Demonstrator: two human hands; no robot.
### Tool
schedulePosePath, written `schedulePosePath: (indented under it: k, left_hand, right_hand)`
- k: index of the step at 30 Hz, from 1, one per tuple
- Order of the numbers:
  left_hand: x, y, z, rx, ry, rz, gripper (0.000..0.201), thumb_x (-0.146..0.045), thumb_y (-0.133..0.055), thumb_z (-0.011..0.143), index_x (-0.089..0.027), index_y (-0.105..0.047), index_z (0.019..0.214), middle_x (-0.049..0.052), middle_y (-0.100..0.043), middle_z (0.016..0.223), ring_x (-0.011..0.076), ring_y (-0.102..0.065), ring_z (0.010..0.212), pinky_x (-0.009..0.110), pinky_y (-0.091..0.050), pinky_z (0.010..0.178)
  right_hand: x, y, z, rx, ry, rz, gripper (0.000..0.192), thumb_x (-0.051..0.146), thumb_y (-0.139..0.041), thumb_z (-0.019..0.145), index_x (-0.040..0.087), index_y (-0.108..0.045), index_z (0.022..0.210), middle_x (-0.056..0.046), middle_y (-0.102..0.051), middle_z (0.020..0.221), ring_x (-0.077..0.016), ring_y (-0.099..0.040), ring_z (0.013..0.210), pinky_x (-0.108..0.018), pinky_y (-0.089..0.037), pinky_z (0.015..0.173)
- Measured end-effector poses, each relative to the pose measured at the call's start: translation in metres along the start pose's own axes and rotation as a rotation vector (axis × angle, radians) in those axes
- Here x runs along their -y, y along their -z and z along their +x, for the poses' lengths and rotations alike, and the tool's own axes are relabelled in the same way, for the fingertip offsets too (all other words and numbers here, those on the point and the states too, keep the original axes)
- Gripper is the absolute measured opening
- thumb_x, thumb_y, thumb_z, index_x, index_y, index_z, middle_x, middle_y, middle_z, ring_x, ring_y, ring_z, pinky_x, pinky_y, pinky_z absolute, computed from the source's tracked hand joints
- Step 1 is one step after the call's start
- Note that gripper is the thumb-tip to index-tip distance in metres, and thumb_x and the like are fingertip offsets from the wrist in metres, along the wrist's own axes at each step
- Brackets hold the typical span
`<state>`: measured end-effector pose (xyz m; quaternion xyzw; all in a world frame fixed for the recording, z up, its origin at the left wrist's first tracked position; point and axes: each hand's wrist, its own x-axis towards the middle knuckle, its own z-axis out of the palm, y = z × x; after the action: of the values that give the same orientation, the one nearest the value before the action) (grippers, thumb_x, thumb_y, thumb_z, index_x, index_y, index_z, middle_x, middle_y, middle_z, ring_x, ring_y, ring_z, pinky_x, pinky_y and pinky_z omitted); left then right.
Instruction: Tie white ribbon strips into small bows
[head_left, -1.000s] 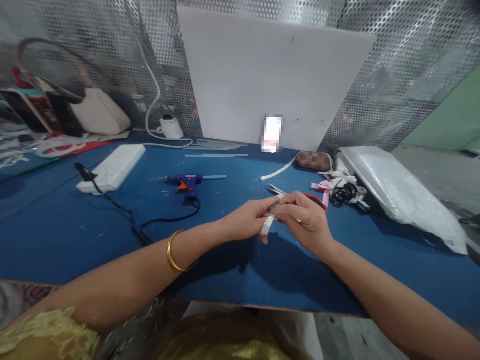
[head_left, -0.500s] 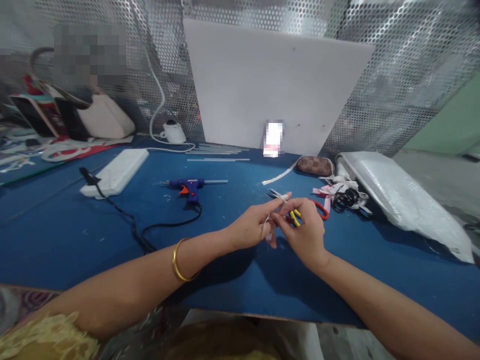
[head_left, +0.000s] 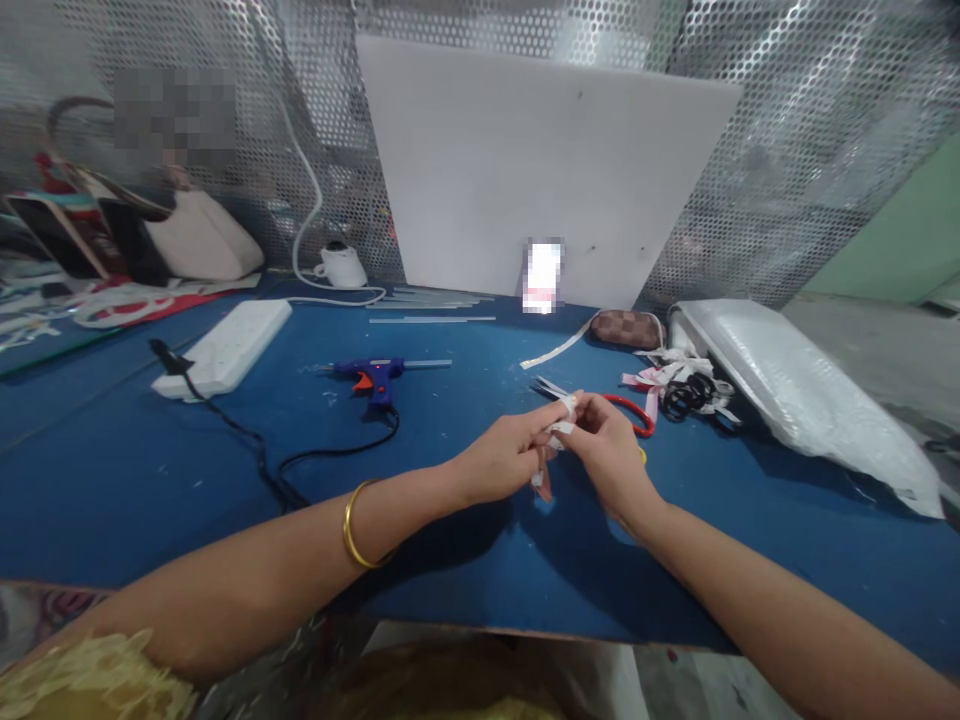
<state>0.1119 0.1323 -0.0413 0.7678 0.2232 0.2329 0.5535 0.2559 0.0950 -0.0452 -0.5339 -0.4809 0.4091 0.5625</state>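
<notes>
White ribbon [head_left: 556,432] is being pinched between both hands above the blue desk [head_left: 150,470]. Left hand [head_left: 504,458] and right hand [head_left: 609,450] are touching, fingers clamped together on it, one end dangling below. Red-handled scissors [head_left: 634,412] are lying just behind; a glue gun [head_left: 375,372] is resting farther left.

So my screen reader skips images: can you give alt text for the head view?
Both hands, left hand and right hand, pinch a small piece of white ribbon above a blue table. A blue glue gun lies to the left.
</notes>
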Motion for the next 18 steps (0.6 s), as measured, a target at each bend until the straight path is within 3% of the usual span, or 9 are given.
schedulePosePath:
  k: [3, 11, 15, 18]
  left_hand:
    - [0.001, -0.0016, 0.0004, 0.032, 0.021, -0.011, 0.058, -0.016, -0.043, 0.085, -0.018, -0.027, 0.141, -0.003, -0.061, 0.056, 0.0135, -0.062, 0.052, 0.026, -0.05, 0.062]
    - [0.003, -0.001, 0.0046, 0.158, 0.087, -0.249, 0.063, -0.019, -0.049, 0.083, -0.018, -0.024, 0.141, -0.001, -0.061, 0.064, 0.0111, -0.058, 0.044, 0.022, -0.045, 0.052]
    - [0.0001, 0.0021, 0.0054, 0.204, 0.113, -0.313, 0.061, -0.024, -0.051, 0.084, -0.017, -0.027, 0.14, -0.001, -0.059, 0.058, 0.011, -0.057, 0.044, 0.02, -0.041, 0.049]
    - [-0.0019, 0.004, 0.0047, 0.223, 0.135, -0.395, 0.063, -0.021, -0.055, 0.081, -0.018, -0.03, 0.139, 0.002, -0.064, 0.069, 0.0097, -0.057, 0.044, 0.02, -0.041, 0.05]
  right_hand:
    - [0.0011, -0.0018, -0.0013, 0.077, -0.075, 0.022, 0.01, 0.017, -0.059, 0.064, 0.018, -0.049, 0.067, 0.003, -0.051, 0.062, -0.0129, -0.05, 0.061, -0.027, -0.041, 0.059]
    - [-0.0022, -0.0059, -0.0043, 0.059, -0.19, 0.174, 0.01, 0.016, -0.054, 0.062, 0.017, -0.052, 0.071, 0.003, -0.052, 0.059, -0.0099, -0.046, 0.053, -0.022, -0.034, 0.05]
    - [-0.0032, -0.0014, -0.0011, 0.144, -0.251, 0.262, 0.005, 0.013, -0.055, 0.059, 0.016, -0.052, 0.061, 0.005, -0.045, 0.05, -0.0054, -0.031, 0.043, -0.02, -0.023, 0.044]
    - [0.0008, 0.003, 0.0011, 0.23, -0.323, 0.299, 0.009, 0.013, -0.057, 0.059, 0.016, -0.05, 0.055, 0.007, -0.04, 0.045, -0.0045, -0.023, 0.041, -0.022, -0.018, 0.042]
